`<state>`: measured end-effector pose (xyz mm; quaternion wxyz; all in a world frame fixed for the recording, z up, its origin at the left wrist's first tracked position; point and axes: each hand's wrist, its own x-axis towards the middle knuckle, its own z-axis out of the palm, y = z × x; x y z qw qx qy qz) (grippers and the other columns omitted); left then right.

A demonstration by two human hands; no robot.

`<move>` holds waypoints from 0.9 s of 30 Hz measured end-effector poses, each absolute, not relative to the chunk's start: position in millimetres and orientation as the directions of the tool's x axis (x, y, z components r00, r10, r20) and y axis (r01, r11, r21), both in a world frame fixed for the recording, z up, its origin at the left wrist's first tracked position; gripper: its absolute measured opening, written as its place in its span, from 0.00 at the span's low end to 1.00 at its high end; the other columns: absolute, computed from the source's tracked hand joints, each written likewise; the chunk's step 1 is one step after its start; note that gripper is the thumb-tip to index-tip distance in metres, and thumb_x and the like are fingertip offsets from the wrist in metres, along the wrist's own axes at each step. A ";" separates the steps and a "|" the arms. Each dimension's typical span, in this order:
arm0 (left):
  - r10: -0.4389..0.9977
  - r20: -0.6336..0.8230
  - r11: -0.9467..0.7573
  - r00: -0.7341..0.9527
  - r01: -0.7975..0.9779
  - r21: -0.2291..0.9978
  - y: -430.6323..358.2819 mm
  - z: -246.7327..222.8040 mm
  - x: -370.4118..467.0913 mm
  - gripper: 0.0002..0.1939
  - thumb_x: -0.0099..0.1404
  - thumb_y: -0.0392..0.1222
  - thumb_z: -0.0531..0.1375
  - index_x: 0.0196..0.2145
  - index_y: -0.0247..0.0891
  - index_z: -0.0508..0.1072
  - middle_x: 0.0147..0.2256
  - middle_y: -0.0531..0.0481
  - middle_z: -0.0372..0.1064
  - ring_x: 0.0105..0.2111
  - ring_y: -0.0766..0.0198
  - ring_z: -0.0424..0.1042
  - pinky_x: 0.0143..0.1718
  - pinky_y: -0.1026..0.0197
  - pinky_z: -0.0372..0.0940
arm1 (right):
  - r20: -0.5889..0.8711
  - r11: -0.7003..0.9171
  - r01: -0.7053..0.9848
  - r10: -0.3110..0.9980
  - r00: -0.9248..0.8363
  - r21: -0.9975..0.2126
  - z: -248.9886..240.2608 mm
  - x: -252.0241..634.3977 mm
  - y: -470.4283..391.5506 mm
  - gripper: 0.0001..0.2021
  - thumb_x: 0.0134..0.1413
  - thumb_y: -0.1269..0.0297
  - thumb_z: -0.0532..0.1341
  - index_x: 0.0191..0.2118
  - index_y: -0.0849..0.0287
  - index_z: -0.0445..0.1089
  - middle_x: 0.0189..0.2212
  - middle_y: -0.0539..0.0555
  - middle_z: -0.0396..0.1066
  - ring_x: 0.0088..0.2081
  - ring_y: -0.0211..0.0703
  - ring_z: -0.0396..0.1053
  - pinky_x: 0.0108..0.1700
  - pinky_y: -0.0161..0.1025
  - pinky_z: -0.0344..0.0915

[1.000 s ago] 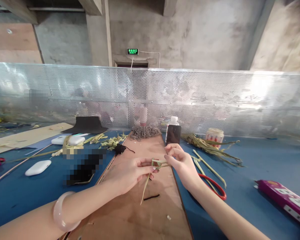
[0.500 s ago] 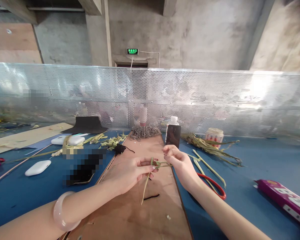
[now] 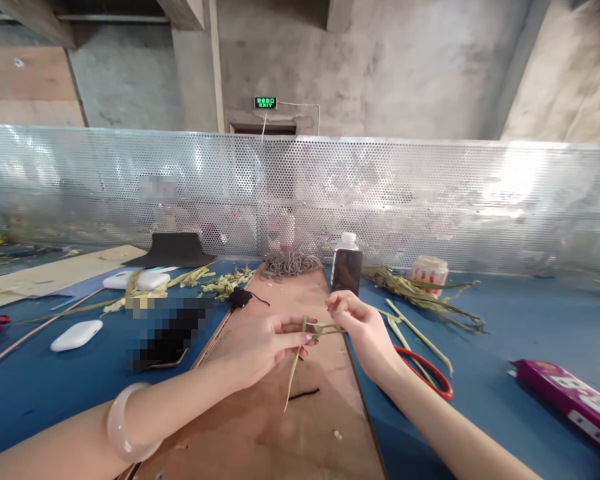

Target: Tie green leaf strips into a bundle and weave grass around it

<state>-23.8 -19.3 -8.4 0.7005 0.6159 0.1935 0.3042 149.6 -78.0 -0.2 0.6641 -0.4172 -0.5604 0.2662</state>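
Above the brown board (image 3: 260,427), my left hand (image 3: 265,347) pinches a green plant-fibre strip (image 3: 323,329) between thumb and fingers. The strip is folded or looped at the fingertips, and a pale, thin end hangs below them. My right hand (image 3: 363,330) is at the board's right edge with its fingers curled together. Strands run from the left fingertips toward it and pass behind the hand. Its grip on them is partly hidden, but it seems to hold their far end.
Red-handled scissors (image 3: 445,387), partly hidden, lie by my right forearm near loose strips. Behind stand a bottle (image 3: 349,240), a phone (image 3: 347,270) and a jar (image 3: 429,272). Grey cord (image 3: 290,265) lies at the board's far end. A perforated metal screen (image 3: 380,180) crosses the back.
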 end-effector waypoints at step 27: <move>0.647 0.089 0.024 0.757 -0.136 0.990 -26.5 -3.0 -23.7 0.13 0.55 0.38 0.65 0.40 0.37 0.76 0.39 0.45 0.71 0.37 0.64 0.68 0.37 0.62 0.62 | 0.609 0.570 0.229 0.773 0.176 -0.789 3.8 144.6 -82.2 0.14 0.47 0.71 0.56 0.21 0.56 0.47 0.29 0.49 0.60 0.32 0.40 0.63 0.36 0.38 0.59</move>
